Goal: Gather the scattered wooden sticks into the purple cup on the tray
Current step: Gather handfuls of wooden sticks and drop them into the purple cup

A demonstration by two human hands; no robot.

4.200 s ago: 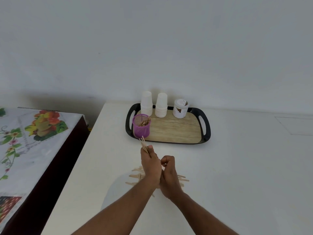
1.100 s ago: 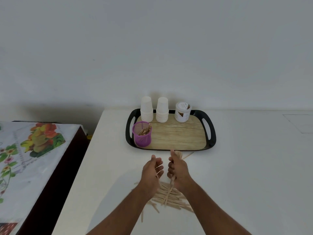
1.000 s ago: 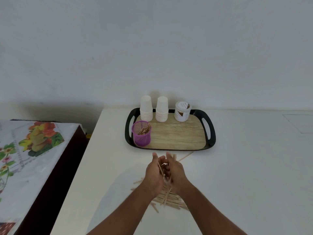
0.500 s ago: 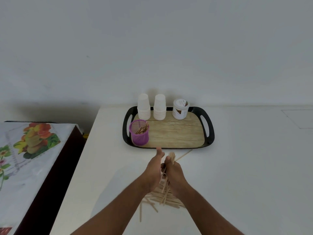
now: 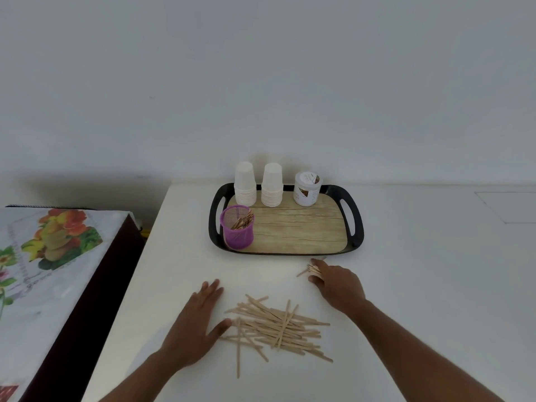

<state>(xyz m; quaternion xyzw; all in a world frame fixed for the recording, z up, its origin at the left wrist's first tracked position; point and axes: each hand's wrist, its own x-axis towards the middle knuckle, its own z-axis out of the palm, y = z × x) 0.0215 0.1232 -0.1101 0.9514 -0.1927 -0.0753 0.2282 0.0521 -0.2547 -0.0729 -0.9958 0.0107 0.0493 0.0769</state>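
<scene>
White table [image 5: 435,285] fills lower centre & right of frame. Black tray [image 5: 355,227] w/ wood-look floor sits upper centre, near the wall. Purple cup [image 5: 237,231] stands upright in tray's front-left corner; mesh-type wall, a few wooden sticks already inside, leaning to its right side.

Main pile of sticks [image 5: 278,326] lies on the table, lower centre, between the two hands, criss-crossed, mostly running left-right; one stick lies vertical at the pile's left edge, poking toward bottom of frame.

Left hand [image 5: 197,323] lies flat, palm down, fingers straight & close together pointing up-frame, thumb spread out w/ tip touching pile's left end. Holds nothing.

Right hand [image 5: 338,285], centre-right just below tray's front rim, palm down, fingers curled over a small bundle of sticks [image 5: 311,269]; bundle ends stick out left of the fingertips. Whether bundle is lifted or pressed on table: can't tell.

Back of tray: two stacks of white paper cups [image 5: 258,184] side by side, then a small white jar [image 5: 307,188] w/ label to their right. Left of frame: a lower surface w/ fruit-print cloth [image 5: 52,250], dark side panel.
</scene>
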